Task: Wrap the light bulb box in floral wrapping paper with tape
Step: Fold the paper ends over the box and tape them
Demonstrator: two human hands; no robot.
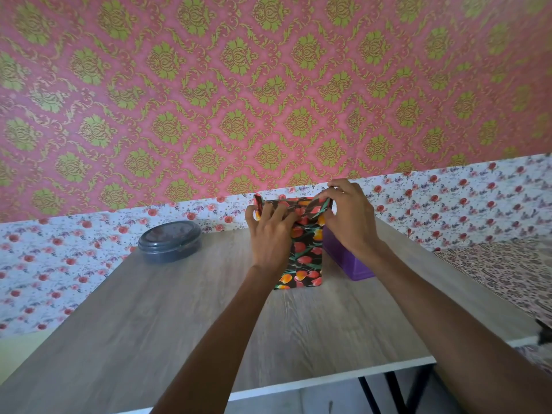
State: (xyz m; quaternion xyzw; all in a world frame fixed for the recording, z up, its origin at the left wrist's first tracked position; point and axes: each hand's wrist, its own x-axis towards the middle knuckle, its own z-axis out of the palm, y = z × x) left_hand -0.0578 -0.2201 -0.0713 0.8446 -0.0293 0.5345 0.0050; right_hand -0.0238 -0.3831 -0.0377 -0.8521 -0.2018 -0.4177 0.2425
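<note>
The box lies lengthwise on the wooden table (179,309), covered in dark floral wrapping paper (306,258) with red and orange flowers; no bare cardboard shows. At its far end the paper stands up in loose flaps. My left hand (270,234) lies on top of the far end, fingers pressing the paper down and folding the left flap. My right hand (348,216) pinches the right flap between thumb and fingers at the far right corner. No tape is visible.
A dark round lidded container (169,241) sits at the table's far left. A purple plastic box (343,258) stands right of the wrapped box, partly behind my right wrist. Leopard-print fabric (507,273) lies beyond the table's right edge. Patterned walls close the back.
</note>
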